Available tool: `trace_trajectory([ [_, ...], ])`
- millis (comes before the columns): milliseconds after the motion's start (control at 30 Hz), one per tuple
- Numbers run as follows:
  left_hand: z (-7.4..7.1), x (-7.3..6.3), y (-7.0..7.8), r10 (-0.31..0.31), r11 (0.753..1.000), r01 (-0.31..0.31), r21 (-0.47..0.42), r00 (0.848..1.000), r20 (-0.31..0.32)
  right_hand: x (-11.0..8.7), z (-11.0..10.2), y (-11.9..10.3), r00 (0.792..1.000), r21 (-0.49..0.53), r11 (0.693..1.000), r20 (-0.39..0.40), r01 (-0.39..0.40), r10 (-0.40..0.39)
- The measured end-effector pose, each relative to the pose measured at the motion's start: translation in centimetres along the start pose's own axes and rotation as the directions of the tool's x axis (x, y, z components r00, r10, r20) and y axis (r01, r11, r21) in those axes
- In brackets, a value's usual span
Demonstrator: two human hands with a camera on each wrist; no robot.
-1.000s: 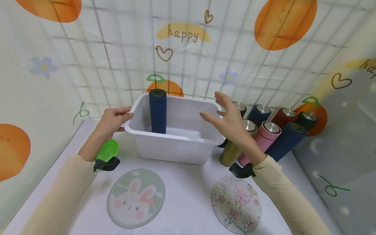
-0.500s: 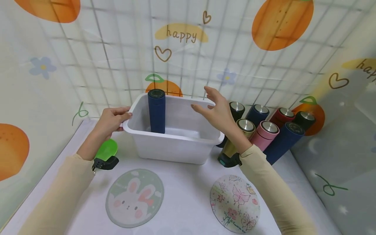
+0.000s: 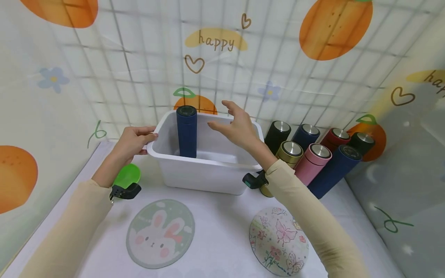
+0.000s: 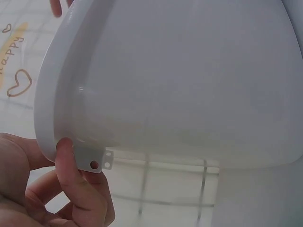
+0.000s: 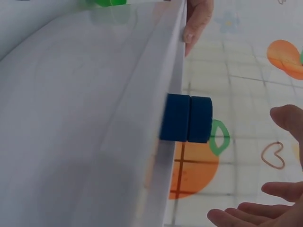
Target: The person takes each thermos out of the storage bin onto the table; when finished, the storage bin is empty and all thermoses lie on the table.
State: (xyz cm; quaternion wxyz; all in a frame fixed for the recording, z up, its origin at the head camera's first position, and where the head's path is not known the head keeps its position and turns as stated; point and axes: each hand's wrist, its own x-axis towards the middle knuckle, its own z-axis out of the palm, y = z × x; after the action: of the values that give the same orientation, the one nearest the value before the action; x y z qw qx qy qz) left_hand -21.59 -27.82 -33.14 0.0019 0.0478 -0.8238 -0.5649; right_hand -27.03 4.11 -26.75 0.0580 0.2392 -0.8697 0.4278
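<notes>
A white plastic bin (image 3: 205, 175) stands at the back middle of the table, with one dark blue thermos (image 3: 187, 133) upright inside its left part. My left hand (image 3: 130, 143) grips the bin's left rim; in the left wrist view its thumb and fingers (image 4: 71, 177) pinch the rim beside a small tab with holes (image 4: 92, 158). Above the right half of the bin hovers my right hand (image 3: 240, 129), fingers spread and nothing held. The right wrist view shows that hand (image 5: 279, 208) apart from the thermos cap (image 5: 187, 118), which pokes past the rim.
Several thermoses cluster right of the bin, among them a pink one (image 3: 314, 158), a gold one (image 3: 290, 152) and a tall blue one (image 3: 333, 172). A green bowl (image 3: 128, 175) lies under the left forearm. Two round mats, a bunny one (image 3: 160, 233) and a butterfly one (image 3: 278, 241), lie in front.
My right hand has moved left, from the bin's right end to above its inside, still holding nothing. The left hand and the thermos in the bin stay where they were.
</notes>
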Motion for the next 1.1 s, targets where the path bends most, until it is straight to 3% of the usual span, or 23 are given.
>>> trace_trajectory([
  [367, -0.4, -0.1, 0.1, -0.004, 1.0, 0.004, 0.003, 1.0, -0.002, 2.1, 2.8, -1.1, 0.998, -0.028, 0.998, 0.044, 0.05, -0.049],
  [700, -0.3, -0.3, 0.0, -0.019, 1.0, 0.019, -0.001, 1.0, 0.001, 4.0, 4.6, -1.5, 0.998, -0.004, 1.0, 0.067, -0.006, 0.006],
  [1100, 0.0, 0.1, -0.1, -0.006, 1.0, 0.006, -0.001, 1.0, -0.007, 6.1, 5.2, -1.6, 0.998, 0.0, 1.0, 0.061, -0.026, 0.026],
])
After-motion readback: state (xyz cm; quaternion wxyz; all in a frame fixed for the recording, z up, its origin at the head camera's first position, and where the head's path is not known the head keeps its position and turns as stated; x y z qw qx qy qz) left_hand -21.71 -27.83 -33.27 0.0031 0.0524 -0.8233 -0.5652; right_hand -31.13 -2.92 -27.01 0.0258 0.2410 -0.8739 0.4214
